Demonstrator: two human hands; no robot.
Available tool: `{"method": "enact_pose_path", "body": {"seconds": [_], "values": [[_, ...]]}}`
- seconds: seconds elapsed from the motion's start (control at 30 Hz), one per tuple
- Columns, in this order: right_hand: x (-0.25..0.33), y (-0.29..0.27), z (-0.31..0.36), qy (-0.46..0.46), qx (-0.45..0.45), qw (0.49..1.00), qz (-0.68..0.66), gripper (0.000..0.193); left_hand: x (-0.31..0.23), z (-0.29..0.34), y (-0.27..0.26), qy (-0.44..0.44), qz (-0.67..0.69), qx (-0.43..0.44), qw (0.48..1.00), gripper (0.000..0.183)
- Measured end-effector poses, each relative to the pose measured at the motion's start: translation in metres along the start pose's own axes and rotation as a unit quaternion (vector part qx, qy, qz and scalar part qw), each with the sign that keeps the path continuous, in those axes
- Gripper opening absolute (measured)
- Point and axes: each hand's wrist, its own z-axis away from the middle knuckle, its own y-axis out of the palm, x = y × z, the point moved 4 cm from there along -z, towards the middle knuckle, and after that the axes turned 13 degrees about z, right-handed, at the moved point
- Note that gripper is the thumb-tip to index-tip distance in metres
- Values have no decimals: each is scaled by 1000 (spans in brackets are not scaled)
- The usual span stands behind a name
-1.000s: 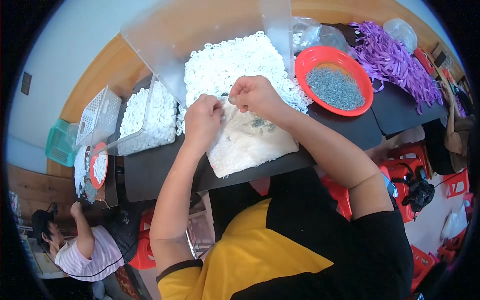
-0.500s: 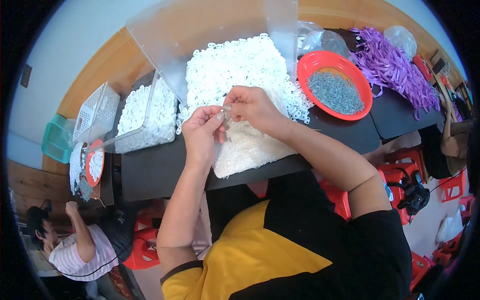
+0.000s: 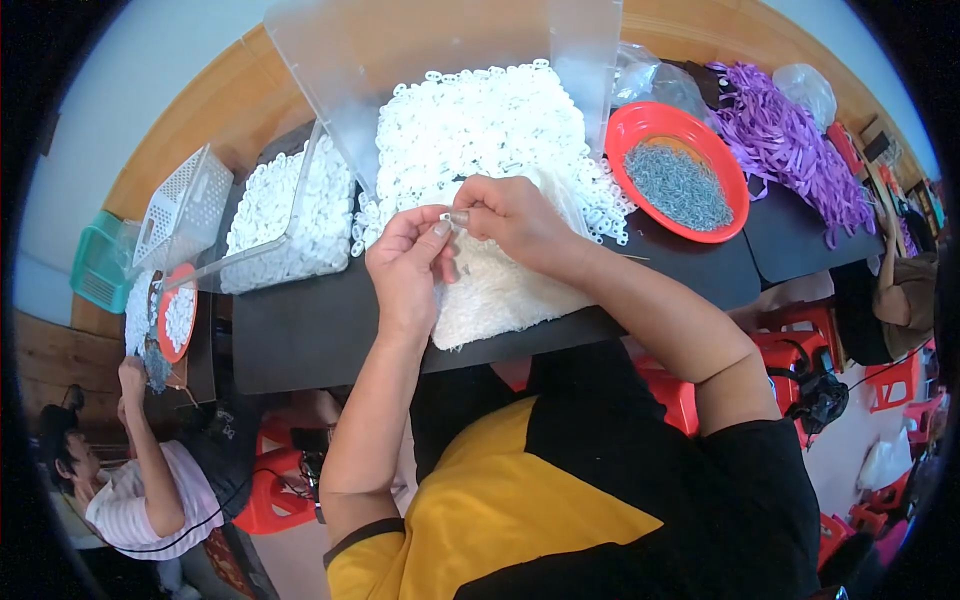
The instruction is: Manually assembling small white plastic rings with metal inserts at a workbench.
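Note:
My left hand (image 3: 400,268) pinches a small white plastic piece (image 3: 446,216) between thumb and forefinger, above a cream towel (image 3: 505,300). Thumb and fingers of my right hand (image 3: 518,218) are pressed together against it, touching the left fingertips. Whatever the right fingers grip is too small and covered to make out. Just beyond both hands lies a large heap of white plastic pieces with holes (image 3: 475,120), spilling from a clear plastic bin (image 3: 330,80) tipped on its side.
A red bowl (image 3: 735,215) of small metal pieces stands at the right, before a purple ribbon pile (image 3: 800,160). Leftward, a clear box (image 3: 298,215) holds more white pieces. White (image 3: 185,205) and green baskets (image 3: 100,265) stand farther left. A co-worker (image 3: 150,490) sits at lower left.
My hands keep nearly the same pinch, with the fingers shifted slightly. The view has moved a little. At lower left, the co-worker's hand has reached forward to the small metal pieces.

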Motion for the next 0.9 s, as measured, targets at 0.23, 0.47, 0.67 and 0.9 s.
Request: {"method": "enact_pose_path", "body": {"seconds": [0.23, 0.47, 0.67, 0.9], "values": [[6, -4, 0, -2, -7, 999, 35, 13, 1, -2, -6, -4, -5, 10, 1000, 7], [7, -3, 0, -19, -7, 999, 36, 12, 2, 1, -3, 1, -10, 20, 1000, 6], [8, -2, 1, -15, 2, 998, 62, 11, 2, 3, -3, -1, 2, 22, 1000, 5], [16, -5, 1, -42, -34, 995, 85, 11, 0, 4, -3, -8, 20, 12, 1000, 5]]}}
